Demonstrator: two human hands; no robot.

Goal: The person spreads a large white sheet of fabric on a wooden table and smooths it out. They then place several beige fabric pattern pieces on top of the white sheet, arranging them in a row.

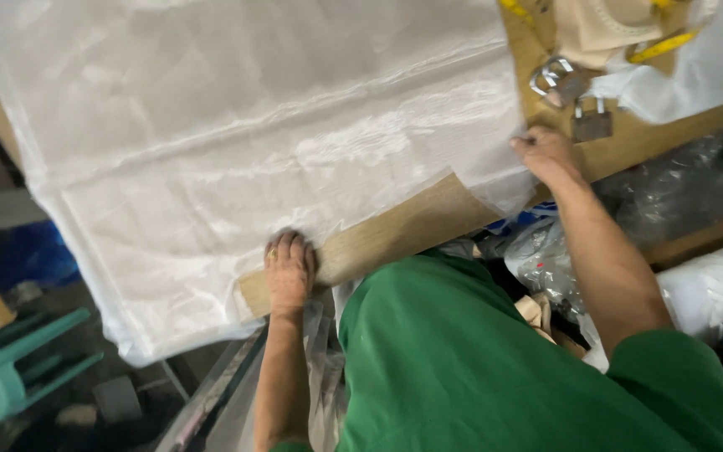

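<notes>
A large sheet of thin white translucent fabric (pixel 253 142) lies spread over a wooden table (pixel 395 234) and hangs over its left edge. My left hand (pixel 288 269) presses flat on the fabric's near edge at the table's front rim, a ring on one finger. My right hand (pixel 546 155) pinches the fabric's right edge, fingers closed on it. I wear a green garment (pixel 462 360) below.
Two metal padlocks (pixel 575 100) lie on the table at the upper right, beside a beige cloth piece (pixel 604 29) and a yellow measuring tape (pixel 658 46). A teal stool (pixel 10 368) stands at lower left. Plastic bags and clutter (pixel 679 201) fill the space right of the table.
</notes>
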